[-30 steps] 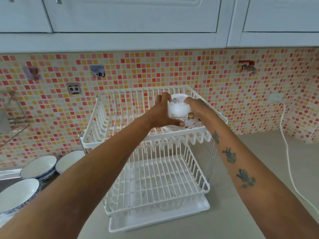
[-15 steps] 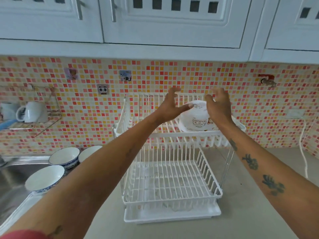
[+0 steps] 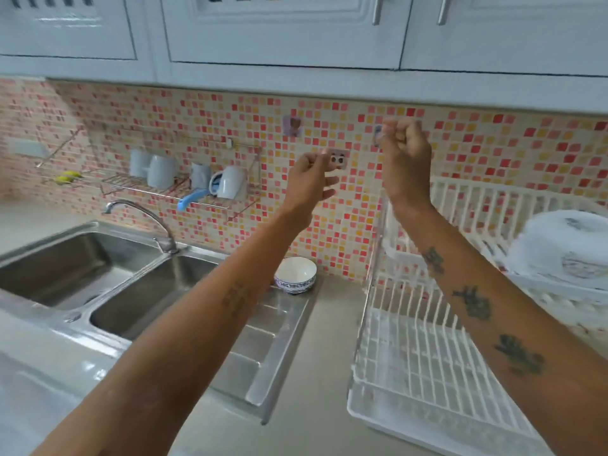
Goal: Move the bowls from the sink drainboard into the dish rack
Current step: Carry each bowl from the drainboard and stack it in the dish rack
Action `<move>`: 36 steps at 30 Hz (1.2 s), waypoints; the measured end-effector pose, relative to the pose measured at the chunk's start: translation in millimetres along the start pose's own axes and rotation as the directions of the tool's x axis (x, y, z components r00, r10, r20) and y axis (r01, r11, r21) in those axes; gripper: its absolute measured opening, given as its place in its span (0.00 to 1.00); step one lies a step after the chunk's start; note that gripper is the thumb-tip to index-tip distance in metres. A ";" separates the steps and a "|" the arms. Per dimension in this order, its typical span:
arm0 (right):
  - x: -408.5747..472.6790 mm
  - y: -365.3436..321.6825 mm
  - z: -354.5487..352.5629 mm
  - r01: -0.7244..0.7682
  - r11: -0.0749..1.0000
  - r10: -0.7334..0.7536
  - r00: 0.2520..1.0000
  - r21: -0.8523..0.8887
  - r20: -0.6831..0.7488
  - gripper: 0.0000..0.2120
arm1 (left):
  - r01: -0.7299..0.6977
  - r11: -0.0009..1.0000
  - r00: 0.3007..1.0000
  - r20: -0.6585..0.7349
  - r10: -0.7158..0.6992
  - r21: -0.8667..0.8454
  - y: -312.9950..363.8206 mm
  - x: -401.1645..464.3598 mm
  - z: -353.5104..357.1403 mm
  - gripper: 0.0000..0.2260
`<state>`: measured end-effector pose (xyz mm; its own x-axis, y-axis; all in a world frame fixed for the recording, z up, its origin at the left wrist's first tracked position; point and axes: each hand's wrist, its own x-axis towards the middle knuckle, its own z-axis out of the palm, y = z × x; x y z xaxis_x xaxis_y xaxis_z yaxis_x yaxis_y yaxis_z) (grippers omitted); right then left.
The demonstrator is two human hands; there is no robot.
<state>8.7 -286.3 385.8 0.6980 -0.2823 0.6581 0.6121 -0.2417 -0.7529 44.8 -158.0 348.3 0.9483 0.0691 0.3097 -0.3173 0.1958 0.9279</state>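
Observation:
A white bowl with a blue patterned band point(image 3: 295, 275) stands upright at the far end of the steel drainboard point(image 3: 263, 350); my left forearm hides the drainboard's left part. The white two-tier dish rack point(image 3: 424, 350) stands to the right on the counter. A white bowl with a cartoon print point(image 3: 562, 248) rests upside down on its upper tier, blurred. My left hand point(image 3: 311, 182) is raised in front of the tiled wall, empty, fingers loosely apart. My right hand point(image 3: 406, 162) is raised beside it, left of the rack, fingers curled in, holding nothing.
A double steel sink point(image 3: 98, 274) with a curved tap point(image 3: 144, 218) lies at the left. A wire wall shelf point(image 3: 158, 189) above it carries white mugs and a blue-handled utensil. White cabinets hang overhead. Beige counter runs between drainboard and rack.
Both hands let go of the cartoon bowl, left on the rack's upper tier, and pulled back leftward. My view swung left, so the sink came into sight and the rack shifted right.

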 end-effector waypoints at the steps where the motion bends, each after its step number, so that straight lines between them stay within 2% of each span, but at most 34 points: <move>1: -2.4 0.0 24.6 -0.004 1.000 0.003 0.999 0.031 0.039 0.11 | 0.017 1.000 0.999 -0.038 -0.016 0.018 -1.5 4.9 -26.7 0.12; 4: -11.2 0.9 98.7 -0.050 0.991 0.031 0.988 0.125 0.149 0.08 | 0.068 0.997 0.984 -0.171 -0.060 0.044 -3.3 15.0 -101.3 0.12; 8: -22.2 16.7 188.7 -0.147 0.985 0.112 0.944 0.093 0.310 0.12 | 0.148 0.984 0.951 -0.286 -0.115 0.097 -12.5 25.8 -190.7 0.10; 12: -31.7 65.5 261.9 -0.300 0.953 0.282 0.858 -0.027 0.428 0.13 | 0.303 0.942 0.917 -0.312 -0.247 0.146 -33.3 34.7 -268.0 0.11; 15: -46.8 116.8 299.1 -0.412 0.895 0.443 0.773 -0.173 0.455 0.12 | 0.440 0.886 0.867 -0.328 -0.376 0.148 -61.2 43.1 -312.7 0.12; 17: -58.3 156.1 315.7 -0.464 0.850 0.526 0.717 -0.251 0.457 0.11 | 0.517 0.846 0.825 -0.338 -0.453 0.131 -89.3 48.4 -338.1 0.14; 19: -69.4 195.9 326.8 -0.498 0.792 0.610 0.659 -0.352 0.440 0.06 | 0.584 0.805 0.786 -0.316 -0.531 0.099 -122.2 49.9 -358.0 0.16; 21: -80.9 233.3 333.2 -0.531 0.715 0.697 0.588 -0.454 0.410 0.05 | 0.673 0.732 0.717 -0.336 -0.611 0.104 -154.4 49.7 -373.3 0.15; 24: -101.3 296.1 337.4 -0.592 0.556 0.828 0.460 -0.583 0.322 0.17 | 0.772 0.625 0.626 -0.320 -0.711 0.121 -200.5 50.1 -383.3 0.11; 25: -107.6 325.0 338.5 -0.608 0.510 0.856 0.431 -0.609 0.286 0.23 | 0.796 0.594 0.599 -0.293 -0.745 0.116 -213.3 51.4 -383.1 0.10; 28: -124.3 409.0 341.8 -0.649 0.428 0.897 0.389 -0.629 0.209 0.35 | 0.843 0.524 0.538 -0.239 -0.809 0.125 -242.7 57.4 -377.7 0.07; 30: -131.0 414.8 341.1 -0.642 0.444 0.888 0.407 -0.625 0.213 0.36 | 0.850 0.504 0.527 -0.237 -0.816 0.155 -258.5 62.2 -373.2 0.08; 32: -134.3 407.1 339.3 -0.643 0.462 0.879 0.422 -0.611 0.221 0.34 | 0.850 0.499 0.527 -0.248 -0.813 0.169 -268.9 66.9 -367.4 0.08; 35: -137.4 353.2 335.0 -0.650 0.413 0.904 0.377 -0.638 0.202 0.25 | 0.872 0.469 0.490 -0.236 -0.839 0.143 -282.2 71.2 -359.3 0.06; 36: -140.3 346.2 334.1 -0.662 0.378 0.922 0.332 -0.648 0.199 0.23 | 0.882 0.451 0.471 -0.235 -0.850 0.137 -286.0 71.3 -357.2 0.07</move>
<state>246.8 -20.1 34.2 0.8698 -0.1320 -0.4754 -0.4716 -0.5055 -0.7225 201.9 140.3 30.9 0.7157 0.0964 -0.6917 0.6938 0.0156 0.7200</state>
